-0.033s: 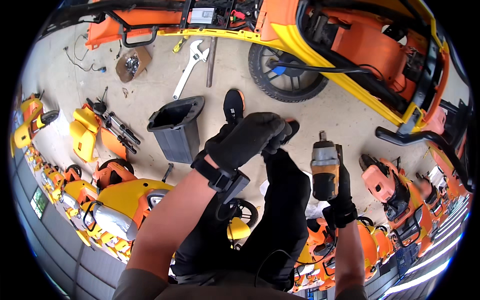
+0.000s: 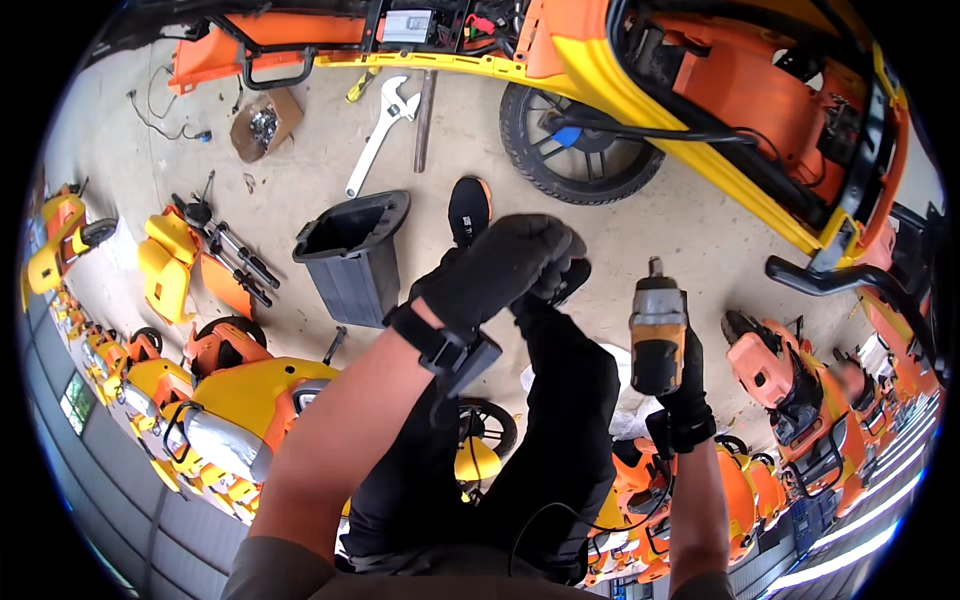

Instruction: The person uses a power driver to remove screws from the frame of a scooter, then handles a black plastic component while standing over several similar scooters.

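My left hand (image 2: 510,265), in a black glove, is curled closed above my legs; whatever its fingers may hold is hidden. To its right, my right hand (image 2: 690,375) grips a yellow-and-grey impact wrench (image 2: 655,340), its metal tip pointing toward the top of the picture. My black shoes (image 2: 468,210) show on the concrete floor (image 2: 440,140) beyond my hands. A black open plastic bin (image 2: 355,280) stands just left of my left hand. Beyond it lie a large silver adjustable wrench (image 2: 370,140) and a metal bar (image 2: 424,130).
An orange-and-yellow scooter body (image 2: 700,170) with an exposed wheel (image 2: 540,170) spans the top and upper right. A cardboard box of small parts (image 2: 250,125), loose yellow panels and fork parts (image 2: 230,250) lie left. Several scooters (image 2: 250,410) line both sides.
My left hand has shifted slightly up and right. My right hand and the impact wrench have moved a little up and right. My right foot has shifted behind my left hand.
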`<move>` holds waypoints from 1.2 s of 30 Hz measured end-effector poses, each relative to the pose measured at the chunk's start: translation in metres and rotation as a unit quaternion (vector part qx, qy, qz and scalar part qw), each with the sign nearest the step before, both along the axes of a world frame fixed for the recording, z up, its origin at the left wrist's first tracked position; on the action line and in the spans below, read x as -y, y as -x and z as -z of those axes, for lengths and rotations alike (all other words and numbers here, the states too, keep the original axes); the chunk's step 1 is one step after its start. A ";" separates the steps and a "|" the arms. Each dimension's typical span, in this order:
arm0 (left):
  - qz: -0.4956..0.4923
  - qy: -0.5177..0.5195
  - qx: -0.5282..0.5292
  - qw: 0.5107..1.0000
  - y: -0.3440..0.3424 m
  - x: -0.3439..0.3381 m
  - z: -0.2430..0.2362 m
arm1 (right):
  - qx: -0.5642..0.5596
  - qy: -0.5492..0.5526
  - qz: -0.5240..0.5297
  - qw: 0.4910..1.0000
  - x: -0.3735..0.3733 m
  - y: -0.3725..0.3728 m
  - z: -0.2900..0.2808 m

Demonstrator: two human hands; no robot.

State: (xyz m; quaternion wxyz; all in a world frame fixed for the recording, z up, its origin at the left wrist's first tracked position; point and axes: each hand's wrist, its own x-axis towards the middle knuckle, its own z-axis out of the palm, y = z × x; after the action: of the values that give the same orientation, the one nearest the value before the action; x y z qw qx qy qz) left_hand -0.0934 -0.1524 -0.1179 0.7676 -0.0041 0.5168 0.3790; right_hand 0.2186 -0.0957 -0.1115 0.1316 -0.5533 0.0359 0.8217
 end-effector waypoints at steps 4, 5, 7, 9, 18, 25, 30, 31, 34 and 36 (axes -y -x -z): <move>0.000 0.012 -0.083 0.996 -0.002 -0.011 0.071 | 0.054 -0.202 -0.120 0.971 0.023 -0.079 0.107; 0.021 -0.003 -0.105 0.994 -0.002 -0.016 0.087 | 0.075 -0.274 -0.168 0.944 0.017 -0.072 0.122; 0.113 -0.137 -0.194 0.965 0.002 -0.015 0.149 | 0.157 -0.447 -0.318 0.821 0.008 -0.070 0.154; 0.190 -0.161 -0.287 0.925 -0.006 -0.022 0.191 | 0.244 -0.510 -0.400 0.722 -0.001 -0.078 0.184; 0.188 -0.130 -0.653 0.722 -0.042 -0.103 0.340 | 0.412 -0.574 -0.329 0.627 -0.038 -0.146 0.329; 0.177 -0.228 -0.760 0.582 -0.016 -0.127 0.393 | 0.370 -0.614 -0.172 0.675 -0.041 -0.175 0.371; 0.234 -0.192 -0.767 0.566 -0.024 -0.147 0.403 | 0.360 -0.602 -0.097 0.706 -0.026 -0.189 0.365; 0.205 -0.182 -0.777 0.567 -0.013 -0.140 0.414 | 0.373 -0.625 -0.120 0.675 -0.021 -0.170 0.351; 0.154 -0.227 -0.768 0.578 -0.021 -0.136 0.379 | 0.447 -0.648 -0.232 0.571 -0.015 -0.178 0.339; 0.144 -0.219 -0.762 0.593 -0.007 -0.131 0.384 | 0.525 -0.599 -0.389 0.462 -0.010 -0.160 0.320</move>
State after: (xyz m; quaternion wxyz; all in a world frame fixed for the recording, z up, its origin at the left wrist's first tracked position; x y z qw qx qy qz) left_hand -0.0869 -0.0211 -0.5015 0.1168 0.5283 0.8088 0.2304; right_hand 0.3784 -0.0853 -0.4319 0.0912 -0.6223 -0.7604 0.1619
